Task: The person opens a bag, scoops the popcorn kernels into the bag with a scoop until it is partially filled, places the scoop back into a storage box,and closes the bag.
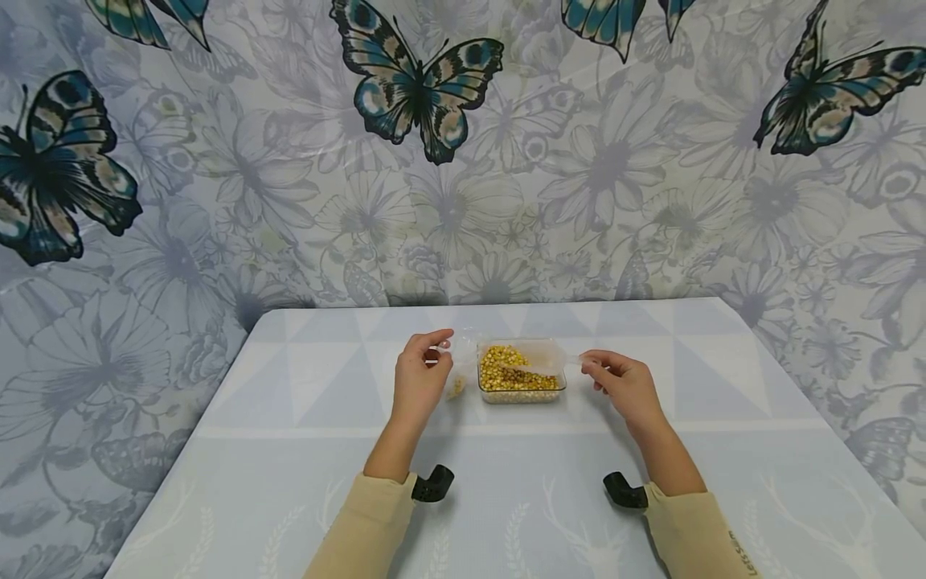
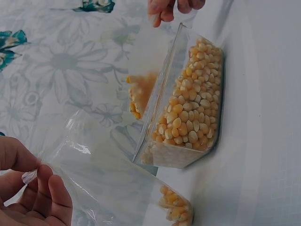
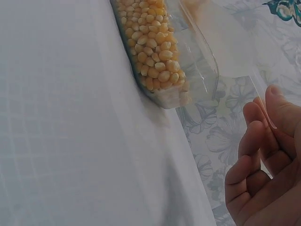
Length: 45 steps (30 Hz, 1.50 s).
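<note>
A clear rectangular container (image 1: 522, 398) of yellow corn kernels (image 2: 193, 103) stands on the table. To its left, my left hand (image 1: 422, 375) pinches the edge of a clear plastic bag (image 2: 101, 176) between thumb and fingers. A small heap of kernels (image 2: 176, 207) lies at the bag's bottom. On the container's other side, my right hand (image 1: 626, 388) holds the thin handle of a translucent scoop (image 3: 230, 49) between thumb and fingers. The scoop's broad end leans over the container, and kernels (image 2: 135, 101) show at its tip. The glass and bag partly blur that tip.
The pale patterned table (image 1: 362, 498) spreads out around the container, its far edge close behind. A wall covering with flowers and butterflies (image 1: 419, 88) stands behind the table. A black wrist device (image 1: 434, 484) sits at the left cuff, another wrist device (image 1: 624, 490) at the right.
</note>
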Available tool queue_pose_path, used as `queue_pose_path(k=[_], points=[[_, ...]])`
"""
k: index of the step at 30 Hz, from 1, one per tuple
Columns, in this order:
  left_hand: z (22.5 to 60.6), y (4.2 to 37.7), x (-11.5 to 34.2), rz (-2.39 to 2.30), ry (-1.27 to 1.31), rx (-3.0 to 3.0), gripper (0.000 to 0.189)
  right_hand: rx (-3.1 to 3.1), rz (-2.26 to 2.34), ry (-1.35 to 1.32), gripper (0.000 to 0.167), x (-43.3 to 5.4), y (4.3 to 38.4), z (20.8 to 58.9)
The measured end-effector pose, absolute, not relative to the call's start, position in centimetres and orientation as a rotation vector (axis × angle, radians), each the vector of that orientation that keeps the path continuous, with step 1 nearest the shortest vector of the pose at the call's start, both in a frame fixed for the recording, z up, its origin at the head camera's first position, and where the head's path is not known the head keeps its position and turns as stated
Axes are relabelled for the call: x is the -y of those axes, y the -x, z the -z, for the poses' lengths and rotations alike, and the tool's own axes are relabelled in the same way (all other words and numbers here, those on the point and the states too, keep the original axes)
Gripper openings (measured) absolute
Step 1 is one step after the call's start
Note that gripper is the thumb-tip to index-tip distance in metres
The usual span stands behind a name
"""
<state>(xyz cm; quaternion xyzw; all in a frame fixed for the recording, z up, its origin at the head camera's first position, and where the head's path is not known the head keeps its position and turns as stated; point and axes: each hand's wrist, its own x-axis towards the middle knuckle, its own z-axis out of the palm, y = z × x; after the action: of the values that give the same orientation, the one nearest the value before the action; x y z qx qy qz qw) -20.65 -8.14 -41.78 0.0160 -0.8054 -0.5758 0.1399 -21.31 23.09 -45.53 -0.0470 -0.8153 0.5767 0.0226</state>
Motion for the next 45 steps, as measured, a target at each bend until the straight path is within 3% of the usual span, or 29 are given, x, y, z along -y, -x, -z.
queue_pose_path(k=[45], points=[[42.0, 20.0, 6.6, 1.65, 0.143, 2.372, 0.036, 2.408, -1.694, 0.037, 0.035, -20.9, 19.2, 41.0]])
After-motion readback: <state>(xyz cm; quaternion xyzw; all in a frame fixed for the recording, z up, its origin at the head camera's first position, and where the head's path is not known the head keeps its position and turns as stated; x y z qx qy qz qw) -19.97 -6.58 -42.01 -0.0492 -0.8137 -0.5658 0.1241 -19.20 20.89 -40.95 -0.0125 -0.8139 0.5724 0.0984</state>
